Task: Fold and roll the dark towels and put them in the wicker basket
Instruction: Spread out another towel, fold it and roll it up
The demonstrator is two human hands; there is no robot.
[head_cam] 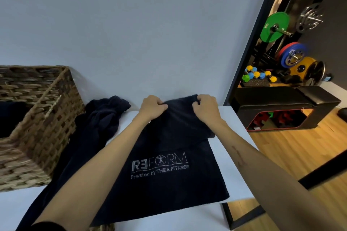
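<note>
On the white table [231, 155], both hands grip a dark towel [169, 174]; the wicker basket [37, 118] holds dark cloth.

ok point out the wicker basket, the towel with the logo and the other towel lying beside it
wicker basket [47, 124], head view, on its woven front corner wall.
towel with the logo [169, 189], head view, on the flat dark cloth below the lettering.
other towel [101, 118], head view, on its crumpled upper part near the basket.

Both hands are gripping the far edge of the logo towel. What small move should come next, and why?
Probably roll that far edge toward the logo: the left hand and right hand pinch the bunched far end of the towel, and the rest lies flat.
</note>
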